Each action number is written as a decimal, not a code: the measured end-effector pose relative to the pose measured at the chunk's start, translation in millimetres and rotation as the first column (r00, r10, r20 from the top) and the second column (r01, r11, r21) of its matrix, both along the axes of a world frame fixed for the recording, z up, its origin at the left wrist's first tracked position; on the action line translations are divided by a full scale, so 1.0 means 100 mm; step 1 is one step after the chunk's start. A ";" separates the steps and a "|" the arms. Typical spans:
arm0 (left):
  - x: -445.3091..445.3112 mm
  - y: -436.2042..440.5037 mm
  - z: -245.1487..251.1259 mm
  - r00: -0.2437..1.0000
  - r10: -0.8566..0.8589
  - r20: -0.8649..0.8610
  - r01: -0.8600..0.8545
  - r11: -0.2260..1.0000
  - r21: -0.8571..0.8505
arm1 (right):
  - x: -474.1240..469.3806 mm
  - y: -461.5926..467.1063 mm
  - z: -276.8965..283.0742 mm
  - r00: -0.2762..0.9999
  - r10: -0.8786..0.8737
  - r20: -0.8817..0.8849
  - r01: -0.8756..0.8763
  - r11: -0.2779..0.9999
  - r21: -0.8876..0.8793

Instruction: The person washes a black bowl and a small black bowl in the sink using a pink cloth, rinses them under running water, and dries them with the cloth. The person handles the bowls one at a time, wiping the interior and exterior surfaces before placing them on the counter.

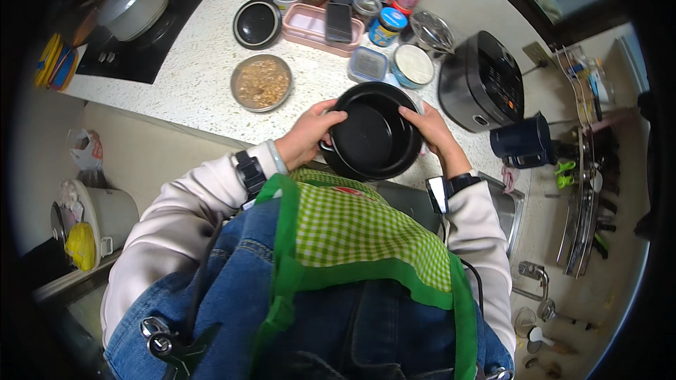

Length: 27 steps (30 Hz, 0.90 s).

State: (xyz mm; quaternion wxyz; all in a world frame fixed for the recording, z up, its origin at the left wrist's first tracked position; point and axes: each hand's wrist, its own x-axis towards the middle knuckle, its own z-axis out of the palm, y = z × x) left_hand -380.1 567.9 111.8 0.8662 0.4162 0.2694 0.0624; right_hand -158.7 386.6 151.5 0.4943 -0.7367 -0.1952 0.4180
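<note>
A deep black pot [372, 132] is held at the counter's front edge, tilted so that its inside shows; a little light glints off its dark wall. My left hand [311, 132] grips the pot's left side, thumb over the rim. On the opposite side my right hand [430, 124] grips it the same way, with a pale cloth or paper partly visible behind the fingers. A round metal dish of shelled nuts, seemingly walnuts [261, 83], lies on the counter beyond my left hand. Behind it rests a round black lid [257, 24].
A rice cooker [478, 82] and dark blue jug [522, 140] stand right. A pink tray [322, 45] bearing a phone [338, 22], a plastic container [368, 64], jars and bottles line the back. At left, a lidded pot [134, 5] sits on the black cooktop [177, 26]. A sink [515, 206] lies right.
</note>
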 end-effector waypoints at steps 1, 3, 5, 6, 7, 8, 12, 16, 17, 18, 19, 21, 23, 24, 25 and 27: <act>0.01 0.01 -0.01 1.000 0.006 -0.021 -0.006 1.000 -0.010 | 0.00 0.03 0.00 1.000 0.000 -0.016 0.000 1.000 0.000; 0.02 0.05 -0.03 1.000 -0.015 0.015 0.016 0.999 -0.051 | 0.02 0.07 -0.01 1.000 -0.007 -0.015 0.006 0.999 -0.039; 0.03 0.05 -0.05 1.000 -0.014 0.015 0.015 0.998 -0.068 | 0.05 0.11 -0.01 0.999 -0.034 -0.030 0.032 0.996 -0.088; 0.04 0.07 -0.06 0.999 -0.022 0.037 0.025 0.996 -0.082 | 0.08 0.13 -0.02 0.999 -0.031 -0.032 0.028 0.995 -0.093; 0.05 0.07 -0.07 0.999 -0.013 0.031 0.016 0.997 -0.082 | 0.10 0.15 -0.02 1.000 -0.004 -0.028 0.002 0.998 -0.055; 0.06 0.07 -0.08 1.000 -0.003 0.025 0.005 0.997 -0.083 | 0.12 0.17 -0.04 1.000 -0.001 -0.025 0.000 0.999 -0.044; 0.11 0.07 -0.15 0.999 0.030 0.036 -0.027 0.996 -0.088 | 0.21 0.21 -0.09 0.999 0.019 -0.036 -0.021 0.999 -0.033; 0.12 0.06 -0.22 0.998 0.050 0.040 -0.047 0.996 -0.079 | 0.23 0.24 -0.14 0.999 0.024 -0.039 -0.025 0.999 -0.043; 0.13 0.06 -0.23 0.997 0.059 0.041 -0.055 0.995 -0.080 | 0.23 0.25 -0.15 0.999 0.034 -0.039 -0.036 0.999 -0.034; 0.13 0.05 -0.24 0.997 0.066 0.035 -0.063 0.995 -0.078 | 0.24 0.26 -0.16 0.999 0.029 -0.042 -0.030 0.999 -0.033; 0.14 0.04 -0.24 0.997 0.078 0.026 -0.076 0.995 -0.070 | 0.25 0.26 -0.17 0.999 0.016 -0.051 -0.018 0.999 -0.037; 0.16 0.04 -0.23 0.995 0.094 0.038 -0.090 0.992 -0.092 | 0.27 0.27 -0.20 0.998 0.025 -0.050 -0.026 0.999 -0.022; 0.16 0.05 -0.21 0.995 0.089 0.048 -0.084 0.992 -0.096 | 0.30 0.27 -0.26 0.997 0.022 -0.078 -0.022 1.000 0.000; 0.16 0.05 -0.19 0.996 0.074 0.058 -0.068 0.993 -0.094 | 0.32 0.26 -0.29 0.997 0.022 -0.071 -0.023 1.000 -0.006; 0.16 0.06 -0.17 0.996 0.060 0.068 -0.054 0.995 -0.089 | 0.34 0.25 -0.33 0.997 0.018 -0.068 -0.020 1.000 -0.019; 0.16 0.08 -0.13 0.998 0.043 0.048 -0.040 0.997 -0.062 | 0.39 0.23 -0.41 0.998 0.012 -0.059 -0.013 1.000 -0.018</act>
